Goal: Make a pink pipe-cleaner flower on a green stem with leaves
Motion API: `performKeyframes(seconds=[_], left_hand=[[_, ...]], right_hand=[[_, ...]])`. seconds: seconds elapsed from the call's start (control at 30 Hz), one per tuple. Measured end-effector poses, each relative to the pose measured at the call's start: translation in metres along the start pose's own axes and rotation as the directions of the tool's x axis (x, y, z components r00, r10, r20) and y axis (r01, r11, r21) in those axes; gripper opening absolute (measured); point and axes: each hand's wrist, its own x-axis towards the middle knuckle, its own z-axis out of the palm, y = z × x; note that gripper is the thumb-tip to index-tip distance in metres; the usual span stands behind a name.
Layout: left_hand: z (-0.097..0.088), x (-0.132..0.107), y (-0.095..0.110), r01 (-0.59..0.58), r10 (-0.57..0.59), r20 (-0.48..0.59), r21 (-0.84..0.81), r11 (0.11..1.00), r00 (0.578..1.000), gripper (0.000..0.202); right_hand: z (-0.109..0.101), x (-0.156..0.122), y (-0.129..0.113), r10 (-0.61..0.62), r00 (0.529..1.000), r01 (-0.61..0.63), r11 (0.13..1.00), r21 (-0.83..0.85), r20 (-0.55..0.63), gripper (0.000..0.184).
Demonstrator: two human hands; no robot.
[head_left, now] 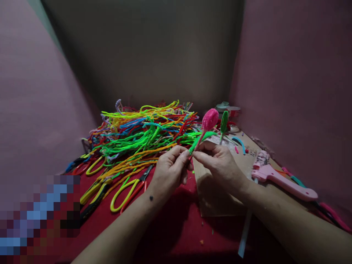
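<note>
Between my two hands is a pipe-cleaner flower with a fuzzy pink bud [210, 119] and a thin pink stem. A bright green pipe cleaner [206, 136] lies along the stem and sticks out to the right below the bud. My left hand [172, 167] pinches the lower stem between thumb and forefinger. Close beside it, my right hand [221, 163] is closed, its fingertips meeting at the green pipe cleaner and stem. The exact contact is partly hidden by the fingers. Just behind my right hand stands a darker green leaf-shaped piece [224, 123].
A big heap of coloured pipe cleaners [143, 135] fills the back left. Yellow-and-red-handled scissors [122, 196] and yellow-and-black-handled pliers [96, 196] lie left on the red cloth [170, 223]. Right, a pink glue gun [288, 183] rests on a cardboard sheet [207, 189]. Walls rise on both sides.
</note>
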Motion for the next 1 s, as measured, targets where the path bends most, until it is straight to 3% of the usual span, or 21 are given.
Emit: performKeyframes(seconds=[0.27, 0.5, 0.67, 0.87, 1.0], left_hand=[[-0.0014, 0.0019, -0.0001, 0.042, -0.042, 0.007, -0.042, 0.998, 0.999, 0.016], [-0.0061, 0.0016, -0.0015, 0.055, -0.053, 0.024, -0.086, 0.995, 0.998, 0.015], [-0.01, 0.002, 0.0003, 0.141, -0.132, 0.062, -0.18, 0.974, 0.989, 0.014], [-0.0087, 0.0025, -0.0013, 0.171, -0.158, 0.067, -0.275, 0.946, 0.985, 0.007], [-0.0075, 0.0014, -0.001, 0.15, -0.135, 0.072, -0.262, 0.953, 0.988, 0.006]], right_hand=[[-0.0024, 0.001, 0.0035, -0.003, 1.0, 0.004, 0.999, -0.052, 0.022, 0.012], [-0.0062, 0.0025, 0.0059, -0.078, 0.995, 0.088, 0.983, -0.164, 0.062, 0.013], [-0.0059, 0.0022, 0.0061, -0.177, 0.984, 0.177, 0.961, -0.213, 0.019, 0.012], [-0.0052, -0.0009, 0.0077, -0.14, 0.989, 0.123, 0.95, -0.289, -0.039, 0.01], [-0.0069, 0.0013, 0.0099, -0.044, 0.999, 0.049, 0.978, -0.203, 0.032, 0.013]])
